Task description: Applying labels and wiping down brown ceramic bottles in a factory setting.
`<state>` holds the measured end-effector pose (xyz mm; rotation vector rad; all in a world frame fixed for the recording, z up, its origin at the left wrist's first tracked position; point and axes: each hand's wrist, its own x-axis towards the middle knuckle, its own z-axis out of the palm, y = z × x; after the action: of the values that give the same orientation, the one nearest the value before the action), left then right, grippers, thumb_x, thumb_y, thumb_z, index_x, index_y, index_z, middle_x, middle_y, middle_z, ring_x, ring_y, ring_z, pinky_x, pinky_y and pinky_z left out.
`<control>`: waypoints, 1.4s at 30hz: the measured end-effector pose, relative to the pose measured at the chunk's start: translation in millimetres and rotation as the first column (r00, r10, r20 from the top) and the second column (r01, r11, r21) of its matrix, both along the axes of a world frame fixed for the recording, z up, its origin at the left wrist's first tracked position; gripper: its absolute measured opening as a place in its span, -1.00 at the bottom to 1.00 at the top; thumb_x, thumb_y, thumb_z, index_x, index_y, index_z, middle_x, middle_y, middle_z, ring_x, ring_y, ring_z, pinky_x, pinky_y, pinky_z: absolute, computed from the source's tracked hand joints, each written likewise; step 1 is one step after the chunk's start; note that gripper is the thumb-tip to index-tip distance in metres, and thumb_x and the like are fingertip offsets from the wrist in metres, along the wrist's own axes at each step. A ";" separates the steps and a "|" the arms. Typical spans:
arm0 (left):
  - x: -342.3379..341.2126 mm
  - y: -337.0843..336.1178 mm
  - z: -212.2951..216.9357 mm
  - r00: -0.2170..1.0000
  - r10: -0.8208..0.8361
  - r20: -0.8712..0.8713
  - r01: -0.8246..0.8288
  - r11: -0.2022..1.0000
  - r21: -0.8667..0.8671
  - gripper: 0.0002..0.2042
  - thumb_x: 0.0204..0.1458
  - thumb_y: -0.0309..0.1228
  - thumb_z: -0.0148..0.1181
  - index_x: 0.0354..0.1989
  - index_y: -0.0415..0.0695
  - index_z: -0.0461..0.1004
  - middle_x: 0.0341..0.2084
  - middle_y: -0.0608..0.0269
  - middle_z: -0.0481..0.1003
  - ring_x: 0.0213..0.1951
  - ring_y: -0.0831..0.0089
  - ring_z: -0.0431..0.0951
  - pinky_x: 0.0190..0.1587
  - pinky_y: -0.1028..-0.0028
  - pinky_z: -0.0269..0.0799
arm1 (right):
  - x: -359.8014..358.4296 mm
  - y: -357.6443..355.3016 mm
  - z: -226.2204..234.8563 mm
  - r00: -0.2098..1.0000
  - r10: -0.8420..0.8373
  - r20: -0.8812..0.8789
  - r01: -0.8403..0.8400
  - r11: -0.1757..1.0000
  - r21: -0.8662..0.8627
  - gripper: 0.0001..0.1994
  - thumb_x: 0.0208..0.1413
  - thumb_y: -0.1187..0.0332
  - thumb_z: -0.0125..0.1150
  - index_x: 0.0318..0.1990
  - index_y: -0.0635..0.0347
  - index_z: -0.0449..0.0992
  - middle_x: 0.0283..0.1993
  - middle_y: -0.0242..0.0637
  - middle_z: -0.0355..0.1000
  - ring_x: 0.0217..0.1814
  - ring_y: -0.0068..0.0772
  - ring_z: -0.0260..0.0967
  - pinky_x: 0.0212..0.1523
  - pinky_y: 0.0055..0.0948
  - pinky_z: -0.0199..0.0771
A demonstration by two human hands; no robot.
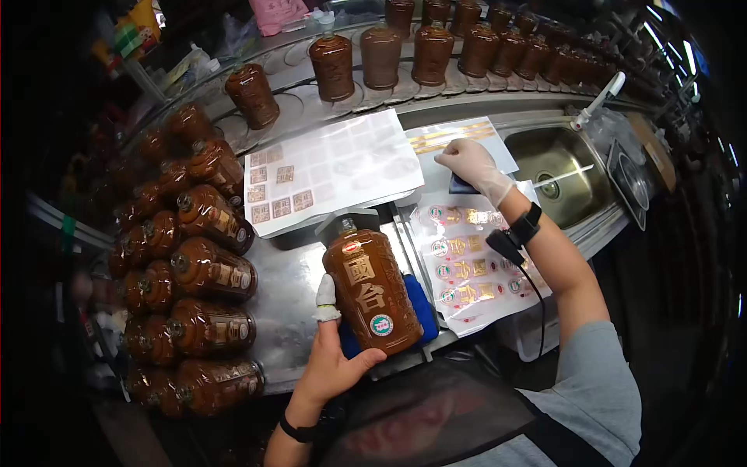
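Note:
A brown glass bottle (372,292) with gold characters and small round stickers lies tilted on a blue cloth (420,307), its neck pointing away from me. My left hand (336,366) grips its lower left side, thumb at the base and a white-wrapped finger along the edge. In a thin whitish glove, my right hand (473,165) is closed, fingers bent together, above a sheet with gold strips (447,138). Whatever its fingertips may hold is too small to make out. Below that wrist lies a sheet of gold and round stickers (467,261).
Brown bottles (214,268) lie stacked on the left. Several others (381,58) stand along a curved conveyor (296,101) at the back. A large white label sheet (334,167) rests beyond my bottle. To the right are a metal sink (556,167) and a white tap (599,101).

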<state>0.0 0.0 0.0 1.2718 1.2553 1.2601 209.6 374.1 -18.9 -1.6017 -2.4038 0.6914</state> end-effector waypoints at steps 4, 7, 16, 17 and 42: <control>-2.6 -11.7 -6.2 0.974 0.067 -0.217 -0.073 0.997 -0.023 0.17 -0.11 -0.03 0.48 0.48 -0.26 -0.29 0.43 -0.10 -0.04 0.41 0.09 0.07 0.41 0.20 -0.02 | -42.6 18.4 -3.6 0.976 -0.168 0.139 0.168 0.986 0.017 -0.46 -0.05 -0.09 0.30 -0.16 0.26 0.64 -0.16 -0.01 0.59 -0.06 -0.09 0.56 -0.03 -0.28 0.47; -1.7 -12.5 -9.1 0.974 0.090 -0.206 -0.101 0.994 -0.045 0.19 -0.12 0.00 0.49 0.48 -0.24 -0.29 0.41 -0.04 -0.02 0.39 0.13 0.11 0.39 0.20 0.03 | -48.2 28.6 -16.2 0.967 -0.163 0.197 0.158 0.987 0.044 -0.45 -0.06 -0.09 0.30 -0.17 0.29 0.63 -0.18 0.01 0.59 -0.09 -0.07 0.57 -0.04 -0.26 0.48; -0.2 -11.4 -5.9 0.991 0.125 -0.041 -0.126 0.991 -0.040 0.23 -0.23 -0.09 0.57 0.48 -0.26 -0.25 0.39 -0.11 0.06 0.39 0.12 0.13 0.39 0.23 0.05 | -9.5 16.3 -9.8 0.974 -0.192 0.120 0.189 0.981 0.043 -0.52 -0.01 -0.04 0.27 -0.21 0.26 0.62 -0.30 -0.07 0.59 -0.22 -0.12 0.56 -0.11 -0.25 0.48; -1.5 -11.4 -7.5 0.990 0.131 -0.053 -0.133 0.990 -0.040 0.24 -0.26 -0.09 0.59 0.48 -0.26 -0.24 0.38 -0.10 0.08 0.38 0.13 0.16 0.38 0.24 0.07 | 2.5 10.5 -5.2 0.986 -0.165 0.039 0.162 0.985 0.064 -0.56 0.02 -0.01 0.26 -0.24 0.27 0.61 -0.33 -0.10 0.58 -0.26 -0.16 0.54 -0.15 -0.28 0.47; -9.7 33.9 17.5 0.900 0.435 -0.033 -0.430 0.897 0.106 -0.44 0.28 -0.15 -0.13 0.37 -0.22 0.16 0.38 -0.16 0.12 0.38 -0.04 0.13 0.43 0.06 -0.06 | 368.2 -440.3 -155.8 0.149 -0.982 -0.112 0.906 0.181 -0.382 -0.69 -0.06 0.22 0.32 -0.16 0.12 0.67 -0.21 -0.11 0.60 -0.09 -0.10 0.54 -0.01 -0.30 0.50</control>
<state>-9.7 33.9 17.5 1.1334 1.5955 1.6244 577.8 -66.2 -174.8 -2.3543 -0.6018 0.8061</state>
